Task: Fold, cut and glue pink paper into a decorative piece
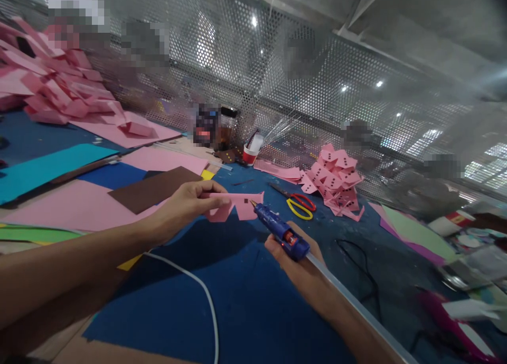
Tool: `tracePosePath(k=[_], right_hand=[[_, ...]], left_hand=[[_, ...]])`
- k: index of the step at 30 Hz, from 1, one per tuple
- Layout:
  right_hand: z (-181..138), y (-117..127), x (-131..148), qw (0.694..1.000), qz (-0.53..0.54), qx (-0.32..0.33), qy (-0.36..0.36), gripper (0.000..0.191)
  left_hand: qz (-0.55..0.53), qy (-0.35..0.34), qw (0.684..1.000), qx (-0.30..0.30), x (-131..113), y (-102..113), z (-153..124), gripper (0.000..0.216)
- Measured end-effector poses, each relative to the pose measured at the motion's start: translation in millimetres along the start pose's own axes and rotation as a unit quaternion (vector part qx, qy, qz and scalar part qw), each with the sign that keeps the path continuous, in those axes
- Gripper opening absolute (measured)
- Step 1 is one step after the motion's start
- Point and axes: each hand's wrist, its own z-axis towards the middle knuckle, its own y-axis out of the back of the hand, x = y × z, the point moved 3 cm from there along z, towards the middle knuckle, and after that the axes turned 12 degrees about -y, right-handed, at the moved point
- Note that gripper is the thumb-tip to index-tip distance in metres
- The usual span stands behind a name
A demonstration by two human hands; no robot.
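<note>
My left hand [204, 197] pinches a folded pink paper piece [247, 210] with a notched lower edge and a small dark square on it. In my right hand [295, 261] is a blue glue gun [279, 227], its fingers wrapped round the body. The gun's nozzle points up and left, at or very near the right end of the pink paper; whether it touches I cannot tell. A long pale glue stick [336, 285] runs out of the gun's back end along my right forearm. Both hands are above the dark blue work surface [253, 300].
Scissors [300, 205] with red and yellow handles lie beyond the gun. Dotted pink paper pieces [335, 179] are heaped behind them. A red-and-white cup [250, 155] stands near the mesh wall. Pink paper pieces [59, 89] pile up at left. A white cord [208, 295] crosses the front.
</note>
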Motion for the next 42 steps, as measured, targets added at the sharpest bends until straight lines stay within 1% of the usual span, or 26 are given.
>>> tracePosePath(k=[5, 11, 17, 21, 28, 37, 42], right_hand=[[1.8, -0.2, -1.8, 1.000, -0.001, 0.006, -0.009, 0.029], [0.1, 0.3, 0.0, 1.000, 0.005, 0.019, 0.011, 0.029], [0.8, 0.6, -7.5, 1.000, 0.001, 0.028, 0.005, 0.029], [1.2, -0.1, -11.1, 0.999, 0.006, 0.031, 0.001, 0.029], [0.6, -0.3, -7.3, 0.999, 0.000, 0.050, -0.004, 0.029], [0.3, 0.7, -8.5, 0.999, -0.004, 0.046, -0.005, 0.031], [1.5, 0.1, -7.9, 0.999, -0.008, 0.046, 0.000, 0.031]], left_hand=[[-0.011, 0.003, 1.000, -0.004, -0.5, -0.2, 0.2, 0.026], [-0.006, 0.005, 1.000, -0.002, -4.0, -1.2, -0.6, 0.026], [-0.003, 0.004, 1.000, 0.013, -3.6, -1.7, -1.2, 0.027], [-0.009, 0.008, 1.000, 0.011, -1.8, -1.5, -0.7, 0.027], [-0.011, 0.009, 1.000, 0.010, -1.9, -2.1, -1.3, 0.026], [-0.005, 0.005, 1.000, 0.007, -1.0, -1.9, -0.1, 0.025], [-0.012, 0.005, 1.000, 0.021, -1.6, -2.3, -1.5, 0.025]])
